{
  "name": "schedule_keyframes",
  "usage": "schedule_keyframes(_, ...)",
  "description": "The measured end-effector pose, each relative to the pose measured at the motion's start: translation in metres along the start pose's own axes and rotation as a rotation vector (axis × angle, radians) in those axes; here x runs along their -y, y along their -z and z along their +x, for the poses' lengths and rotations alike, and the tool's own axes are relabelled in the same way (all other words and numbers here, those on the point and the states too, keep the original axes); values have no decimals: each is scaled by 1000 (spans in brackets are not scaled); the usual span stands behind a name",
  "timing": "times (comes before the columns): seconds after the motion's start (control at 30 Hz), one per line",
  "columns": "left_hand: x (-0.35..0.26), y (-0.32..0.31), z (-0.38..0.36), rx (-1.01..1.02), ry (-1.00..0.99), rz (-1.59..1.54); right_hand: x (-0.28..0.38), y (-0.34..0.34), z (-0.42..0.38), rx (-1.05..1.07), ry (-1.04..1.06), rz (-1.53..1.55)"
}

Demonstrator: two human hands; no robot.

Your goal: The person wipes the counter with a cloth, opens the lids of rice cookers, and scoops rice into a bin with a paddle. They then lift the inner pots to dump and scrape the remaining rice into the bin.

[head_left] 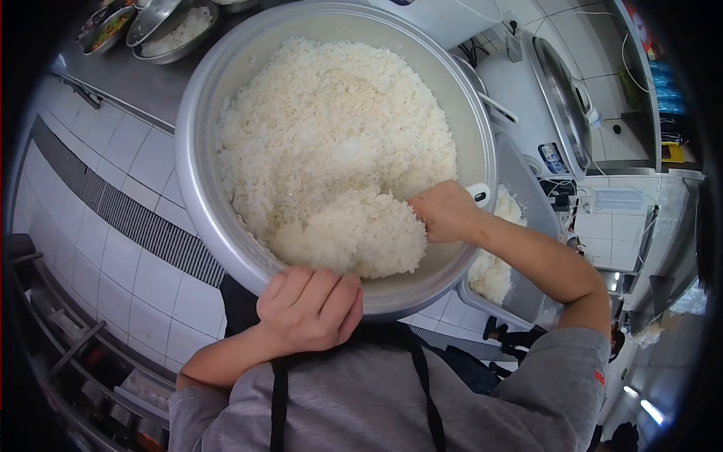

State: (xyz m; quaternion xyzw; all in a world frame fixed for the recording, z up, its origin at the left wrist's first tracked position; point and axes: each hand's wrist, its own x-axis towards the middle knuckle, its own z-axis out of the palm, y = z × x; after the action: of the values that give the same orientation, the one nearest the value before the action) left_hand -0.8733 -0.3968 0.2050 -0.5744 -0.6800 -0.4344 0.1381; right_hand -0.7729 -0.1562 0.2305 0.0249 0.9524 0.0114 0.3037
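Cooked white rice (331, 113) fills much of a large, deep pot (192, 151) with a pale inner wall, tilted towards me. My left hand (312, 305) is closed over the near rim of this pot. Inside the pot, at its right side, my right hand (444, 215) is closed round a white rice paddle (477, 193). Only the end of its handle, with a dark hole, shows behind the hand; the blade is hidden under a heaped clump of rice (361, 233) at the near side.
Right of the pot, a grey plastic tub (538, 203) holds more rice. Behind it stands a large cooker with a lid (561, 90). Metal bowls (177, 49) with food sit on the steel counter (135, 87) at upper left. Metal racks (75, 346) line the lower left.
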Motion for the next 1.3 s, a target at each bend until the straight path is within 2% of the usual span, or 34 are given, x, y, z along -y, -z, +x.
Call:
schedule_keyframes(0.07,0,0,-3,-50,9,-20,10,0,3,-172,29,156)
schedule_keyframes(0.1,1,-1,-6,-50,0,-9,15,-1,4,-186,33,155)
schedule_keyframes(0.17,4,-3,-12,-155,-64,-115,22,-3,7,-387,11,313)
schedule_keyframes(0.2,5,0,-12,-162,-71,-98,23,-4,9,-401,24,306)
schedule_keyframes(0.27,7,7,-11,-178,-67,-334,21,-5,12,-409,7,406)
schedule_keyframes(0.3,8,10,-9,-186,-87,-321,19,-3,13,-432,11,396)
schedule_keyframes(0.37,9,17,-3,-194,-17,-401,12,4,11,-490,-37,391)
schedule_keyframes(0.53,27,49,6,-232,-50,-234,-12,30,-13,-588,-108,392)
schedule_keyframes(0.6,37,53,9,-322,80,-150,-19,31,-29,-610,-129,417)
schedule_keyframes(0.67,47,54,19,-321,97,-112,-19,31,-50,-787,-95,801)
schedule_keyframes(0.7,51,53,22,-331,129,-62,-22,28,-66,-709,-153,879)
schedule_keyframes(0.73,55,53,23,-322,118,-88,-21,22,-79,-716,-183,880)
schedule_keyframes(0.8,68,51,26,-194,207,-177,-18,7,-108,-930,-288,724)
schedule_keyframes(0.83,73,48,27,-188,198,-212,-25,-9,-123,-929,-325,712)
schedule_keyframes(0.9,81,41,29,-172,262,-226,-47,-60,-157,-952,-387,281)
schedule_keyframes(0.93,84,37,30,-157,247,-264,-49,-76,-176,-945,-430,273)
schedule_keyframes(1.0,86,31,31,-174,367,-281,-49,-105,-212,-1033,-553,309)
schedule_keyframes(1.03,84,30,34,-158,349,-310,-55,-125,-234,-1033,-592,302)
schedule_keyframes(1.1,80,30,38,-49,431,-230,-62,-151,-276,-749,-1116,425)
schedule_keyframes(1.13,79,29,39,-39,418,-249,-62,-157,-291,-749,-1141,422)
schedule_keyframes(1.2,77,28,42,2,365,-122,-60,-153,-307,-375,-1614,220)
schedule_keyframes(1.23,74,27,44,10,347,-106,-57,-155,-313,-305,-1597,53)
schedule_keyframes(1.27,74,27,44,15,340,-111,-62,-167,-317,-302,-1606,56)
schedule_keyframes(1.3,75,28,44,36,349,-101,-74,-188,-321,-140,-1592,-101)
